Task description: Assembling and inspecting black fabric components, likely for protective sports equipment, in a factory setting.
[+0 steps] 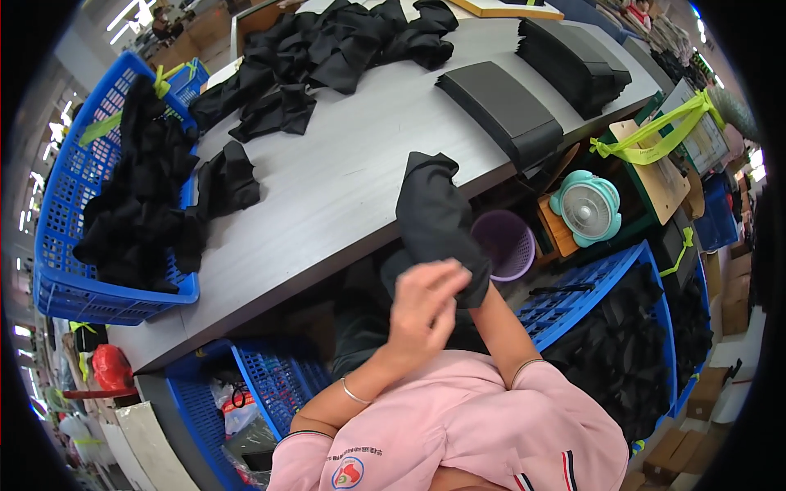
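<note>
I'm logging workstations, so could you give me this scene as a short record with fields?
Left hand: blurred, at the near end of a black cloth piece; grip unclear
Right hand: hidden by that cloth, which covers the end of the right forearm
Table: grey top
Far side: loose heap of black cloth
Far right: two neat stacks of dark pieces
Left end: blue basket holding black cloth
Beyond near edge, right: purple bin, turquoise fan
</note>
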`<state>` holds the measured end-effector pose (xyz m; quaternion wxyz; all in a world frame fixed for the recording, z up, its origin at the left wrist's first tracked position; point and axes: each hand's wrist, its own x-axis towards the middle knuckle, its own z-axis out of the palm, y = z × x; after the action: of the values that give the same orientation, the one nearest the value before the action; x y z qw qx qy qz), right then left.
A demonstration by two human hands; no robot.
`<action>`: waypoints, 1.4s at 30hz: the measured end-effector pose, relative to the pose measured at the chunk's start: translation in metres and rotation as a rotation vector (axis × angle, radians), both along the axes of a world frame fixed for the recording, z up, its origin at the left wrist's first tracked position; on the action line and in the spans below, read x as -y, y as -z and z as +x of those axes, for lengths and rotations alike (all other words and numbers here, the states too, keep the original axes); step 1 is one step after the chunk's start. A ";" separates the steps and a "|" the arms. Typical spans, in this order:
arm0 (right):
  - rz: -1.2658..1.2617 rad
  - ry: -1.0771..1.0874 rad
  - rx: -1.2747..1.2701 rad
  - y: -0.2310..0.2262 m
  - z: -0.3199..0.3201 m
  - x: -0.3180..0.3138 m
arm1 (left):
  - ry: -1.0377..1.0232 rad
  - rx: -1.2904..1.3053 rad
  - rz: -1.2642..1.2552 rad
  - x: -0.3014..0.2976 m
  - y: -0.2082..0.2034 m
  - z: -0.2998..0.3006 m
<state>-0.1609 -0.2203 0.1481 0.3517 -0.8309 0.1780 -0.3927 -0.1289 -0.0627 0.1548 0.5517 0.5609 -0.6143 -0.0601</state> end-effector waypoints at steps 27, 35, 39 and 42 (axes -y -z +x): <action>0.249 0.150 0.256 0.012 -0.001 -0.004 | -0.082 0.017 0.006 0.005 0.043 0.004; -0.141 0.264 -0.058 0.058 0.000 0.014 | 0.204 -1.267 0.198 0.017 0.047 0.034; 1.452 -0.176 0.694 0.088 0.019 -0.052 | 0.022 -1.270 0.050 0.049 0.043 0.060; 1.432 -0.016 0.428 0.086 0.036 -0.078 | -0.094 -1.232 -0.002 0.077 0.043 0.085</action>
<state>-0.1253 -0.1424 0.0622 0.8367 -0.3051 0.3116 -0.3312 -0.0438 -0.1394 0.1120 0.8076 0.4491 -0.1577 -0.3482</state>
